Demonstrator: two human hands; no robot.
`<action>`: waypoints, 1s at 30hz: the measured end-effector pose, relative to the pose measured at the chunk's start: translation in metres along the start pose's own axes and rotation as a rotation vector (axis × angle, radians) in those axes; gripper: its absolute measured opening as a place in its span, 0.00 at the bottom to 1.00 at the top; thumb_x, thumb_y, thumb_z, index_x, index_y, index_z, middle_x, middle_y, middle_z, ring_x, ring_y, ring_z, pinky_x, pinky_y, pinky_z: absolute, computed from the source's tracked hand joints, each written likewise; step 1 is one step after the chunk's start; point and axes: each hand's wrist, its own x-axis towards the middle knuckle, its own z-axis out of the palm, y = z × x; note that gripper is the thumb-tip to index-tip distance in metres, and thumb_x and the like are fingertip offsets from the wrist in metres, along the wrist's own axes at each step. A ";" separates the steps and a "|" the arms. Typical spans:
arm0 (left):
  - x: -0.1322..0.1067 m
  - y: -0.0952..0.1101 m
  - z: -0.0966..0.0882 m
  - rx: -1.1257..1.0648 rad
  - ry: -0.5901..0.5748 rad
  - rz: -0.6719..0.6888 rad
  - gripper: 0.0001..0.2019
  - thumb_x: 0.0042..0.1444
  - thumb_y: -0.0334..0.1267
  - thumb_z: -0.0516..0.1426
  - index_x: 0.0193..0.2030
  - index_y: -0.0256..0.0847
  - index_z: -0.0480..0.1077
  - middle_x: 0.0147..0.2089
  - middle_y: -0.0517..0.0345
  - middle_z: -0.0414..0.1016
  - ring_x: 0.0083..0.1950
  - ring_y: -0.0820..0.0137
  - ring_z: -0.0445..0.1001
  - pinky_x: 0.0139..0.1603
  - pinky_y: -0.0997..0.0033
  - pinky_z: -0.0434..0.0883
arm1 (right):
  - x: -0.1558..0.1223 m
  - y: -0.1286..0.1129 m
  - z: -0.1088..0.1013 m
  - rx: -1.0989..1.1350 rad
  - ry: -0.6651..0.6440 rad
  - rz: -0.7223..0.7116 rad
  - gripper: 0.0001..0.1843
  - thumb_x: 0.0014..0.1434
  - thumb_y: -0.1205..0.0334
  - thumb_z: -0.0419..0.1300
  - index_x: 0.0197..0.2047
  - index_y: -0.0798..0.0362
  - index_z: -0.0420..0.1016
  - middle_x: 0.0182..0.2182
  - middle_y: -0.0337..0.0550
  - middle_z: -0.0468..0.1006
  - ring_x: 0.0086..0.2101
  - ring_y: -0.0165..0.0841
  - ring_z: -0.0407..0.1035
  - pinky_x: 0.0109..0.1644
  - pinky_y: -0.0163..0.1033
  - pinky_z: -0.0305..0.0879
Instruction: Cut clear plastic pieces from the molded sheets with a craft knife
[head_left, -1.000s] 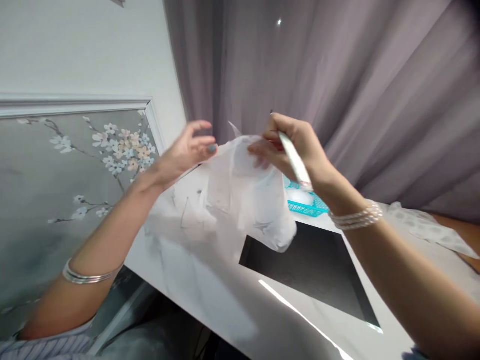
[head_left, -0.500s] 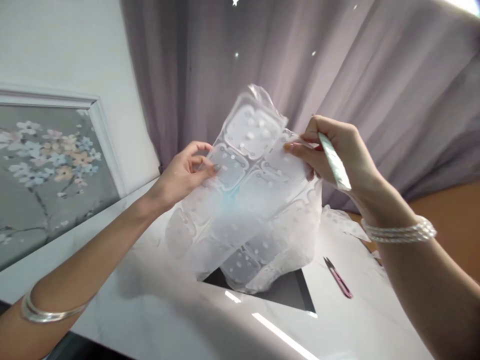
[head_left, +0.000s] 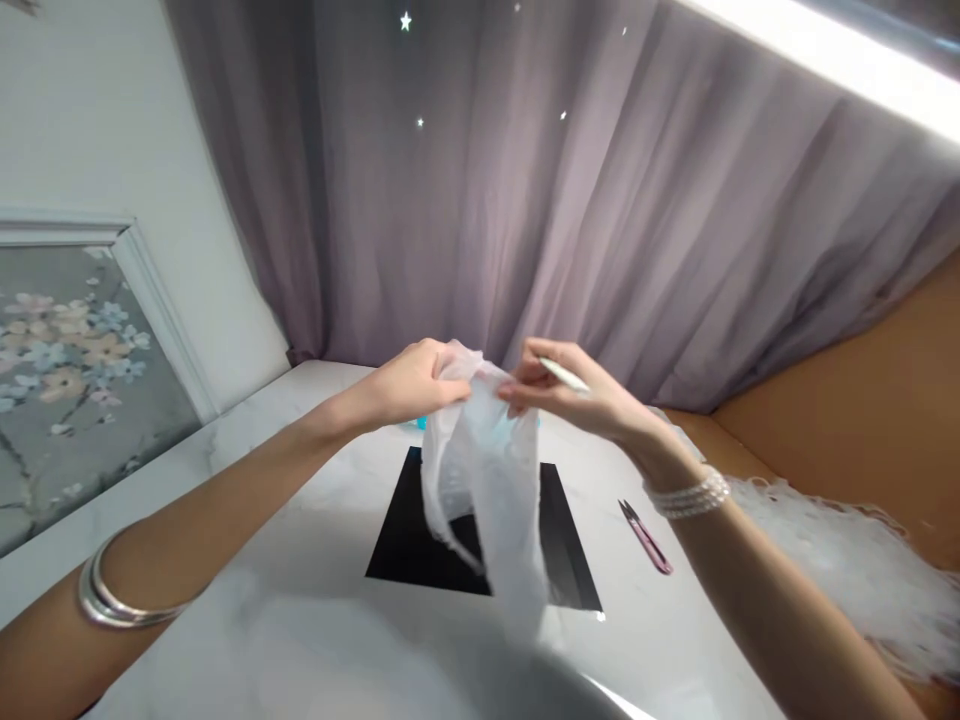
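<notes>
A translucent whitish plastic sheet (head_left: 510,500) hangs down in folds, its lower end blurred by motion. My left hand (head_left: 427,385) grips its top edge, the thumb pressed over the film. Just to the right, my right hand (head_left: 574,390) pinches the same top edge between thumb and fingers. A slim pale stick (head_left: 564,375) is also tucked in the fingers of my right hand; its kind I cannot make out. Beneath the sheet lies a black flat square (head_left: 409,540) on the white marbled table (head_left: 300,620), partly hidden by the film.
Pink-handled thread snips (head_left: 646,538) lie right of the black square. A heap of white stringy film (head_left: 847,570) sits at the right beyond my forearm. Something bright blue (head_left: 421,422) shows behind the sheet. A grey-purple curtain (head_left: 420,220) hangs behind; a framed flower picture (head_left: 67,350) stands left.
Both hands have come lower and closer together. The sheet, spread out with its rounded-square panels showing, is now gathered and hanging narrow. More of the black square shows.
</notes>
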 end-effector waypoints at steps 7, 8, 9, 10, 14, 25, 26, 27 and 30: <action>-0.006 -0.007 -0.016 0.199 -0.190 -0.100 0.26 0.51 0.42 0.60 0.59 0.45 0.69 0.57 0.51 0.74 0.53 0.58 0.74 0.44 0.67 0.71 | -0.015 0.038 0.015 0.040 0.056 -0.085 0.18 0.62 0.60 0.58 0.28 0.49 0.51 0.28 0.40 0.74 0.35 0.33 0.72 0.37 0.38 0.65; -0.006 -0.003 -0.021 0.253 -0.216 -0.085 0.34 0.50 0.44 0.62 0.65 0.48 0.63 0.64 0.50 0.68 0.61 0.56 0.69 0.51 0.65 0.69 | -0.013 0.034 0.018 -0.003 0.053 -0.132 0.16 0.61 0.62 0.57 0.28 0.49 0.51 0.28 0.39 0.72 0.34 0.33 0.71 0.37 0.38 0.64; -0.004 0.002 -0.025 0.301 -0.243 -0.064 0.38 0.49 0.46 0.63 0.68 0.49 0.58 0.69 0.50 0.62 0.66 0.54 0.63 0.56 0.62 0.66 | -0.010 0.030 0.021 -0.043 0.042 -0.181 0.15 0.61 0.64 0.57 0.28 0.49 0.52 0.28 0.38 0.71 0.34 0.32 0.70 0.37 0.37 0.63; -0.002 0.007 -0.028 0.333 -0.269 -0.037 0.38 0.50 0.48 0.63 0.68 0.50 0.58 0.70 0.51 0.60 0.67 0.54 0.61 0.59 0.61 0.64 | -0.007 0.025 0.024 -0.079 0.026 -0.227 0.14 0.59 0.66 0.57 0.29 0.49 0.53 0.27 0.36 0.69 0.33 0.31 0.68 0.36 0.37 0.62; 0.008 0.021 -0.023 0.270 -0.378 0.059 0.14 0.59 0.45 0.55 0.48 0.47 0.76 0.49 0.57 0.79 0.48 0.64 0.76 0.47 0.67 0.68 | 0.001 0.013 0.031 -0.277 0.047 -0.320 0.13 0.55 0.75 0.52 0.29 0.49 0.52 0.25 0.32 0.61 0.26 0.26 0.54 0.31 0.34 0.54; -0.015 0.019 0.010 0.037 -0.045 0.059 0.12 0.66 0.38 0.47 0.33 0.41 0.67 0.23 0.67 0.56 0.23 0.76 0.52 0.22 0.74 0.54 | -0.004 0.012 0.027 -0.154 0.209 -0.429 0.18 0.64 0.66 0.53 0.29 0.48 0.45 0.25 0.32 0.53 0.26 0.27 0.48 0.29 0.36 0.49; -0.018 0.022 0.012 0.030 -0.003 0.070 0.12 0.66 0.37 0.48 0.32 0.41 0.66 0.22 0.67 0.53 0.22 0.76 0.50 0.22 0.73 0.53 | -0.006 0.010 0.026 -0.135 0.212 -0.434 0.19 0.64 0.66 0.53 0.29 0.48 0.44 0.25 0.32 0.52 0.26 0.27 0.46 0.28 0.36 0.48; -0.021 0.024 0.013 0.030 0.043 0.089 0.11 0.65 0.36 0.48 0.31 0.41 0.66 0.22 0.67 0.52 0.22 0.76 0.49 0.22 0.73 0.52 | -0.007 0.008 0.025 -0.124 0.217 -0.441 0.19 0.64 0.66 0.54 0.29 0.48 0.44 0.25 0.32 0.50 0.26 0.27 0.45 0.28 0.36 0.47; -0.029 0.028 0.018 0.083 0.184 0.147 0.10 0.63 0.32 0.50 0.30 0.41 0.66 0.22 0.67 0.53 0.23 0.76 0.50 0.23 0.72 0.52 | -0.011 0.003 0.025 -0.108 0.232 -0.462 0.20 0.64 0.68 0.54 0.28 0.48 0.43 0.25 0.32 0.47 0.26 0.27 0.42 0.27 0.36 0.44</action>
